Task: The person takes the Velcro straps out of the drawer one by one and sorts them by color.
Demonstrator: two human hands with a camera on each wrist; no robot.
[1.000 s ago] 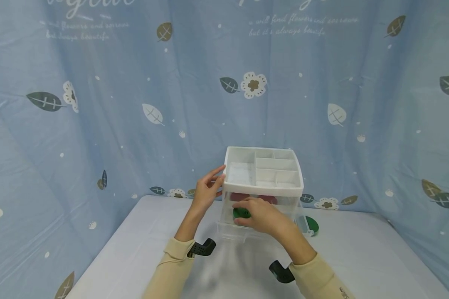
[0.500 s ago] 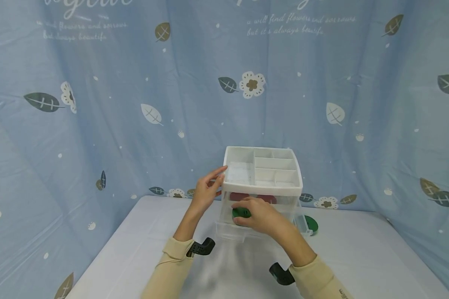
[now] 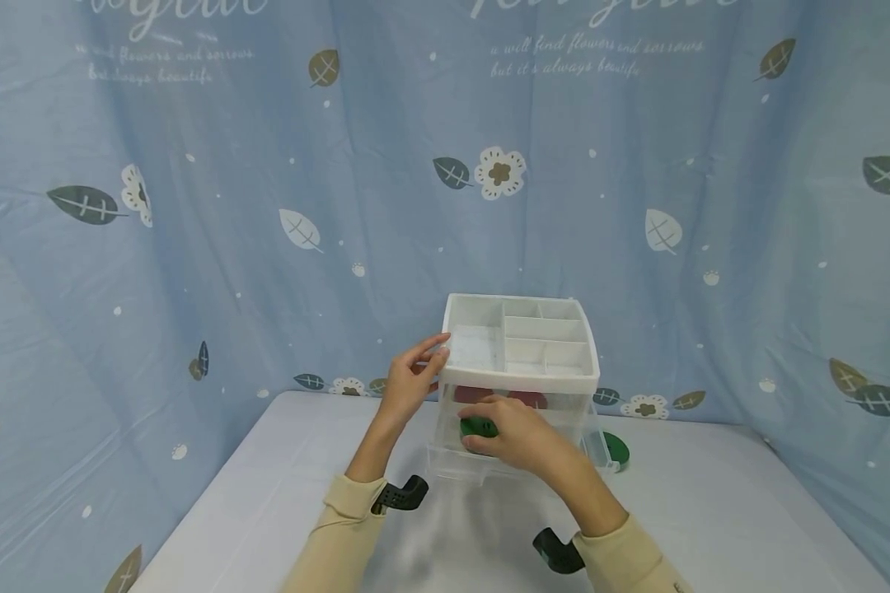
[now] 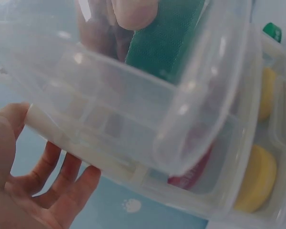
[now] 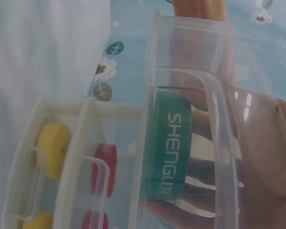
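A clear plastic drawer unit with a white compartmented top tray (image 3: 475, 350) stands on the table. My left hand (image 3: 409, 380) touches the tray's left side with its fingertips, the fingers spread. My right hand (image 3: 515, 430) pinches a thick green disc (image 3: 478, 427) at the front of the unit, over a pulled-out clear drawer (image 3: 456, 464). White lettering runs along the rim of the green disc (image 5: 167, 143) in the right wrist view. There, several fingers show through the clear plastic.
Red discs (image 5: 105, 169) and yellow discs (image 5: 55, 149) lie in the other drawers. A second green disc (image 3: 615, 451) is at the unit's right, beside a clear plastic part (image 3: 597, 449). A blue patterned curtain (image 3: 386, 206) hangs behind the white table (image 3: 326, 445).
Both hands keep almost the same positions, the right one still holding the green disc. The head view has shifted very slightly.
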